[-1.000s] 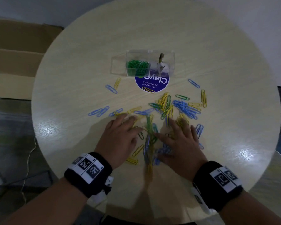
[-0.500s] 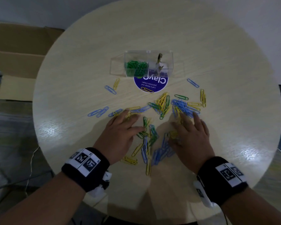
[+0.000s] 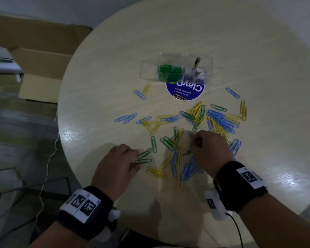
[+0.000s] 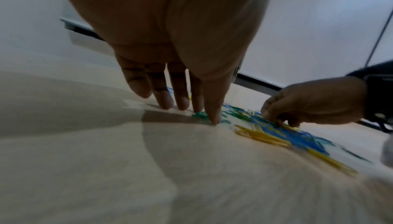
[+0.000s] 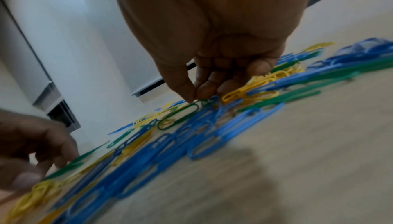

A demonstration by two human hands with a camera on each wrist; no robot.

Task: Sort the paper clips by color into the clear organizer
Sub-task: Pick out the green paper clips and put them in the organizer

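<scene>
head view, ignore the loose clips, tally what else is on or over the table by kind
hands: 2 (left hand, right hand)
clear organizer: 1
round blue sticker: 1
total: 4

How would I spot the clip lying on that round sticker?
On the round table, find the clear organizer; just in front lies a blue round sticker. The yellow paper clip rests on its near edge, the only clip on the sticker.
</scene>
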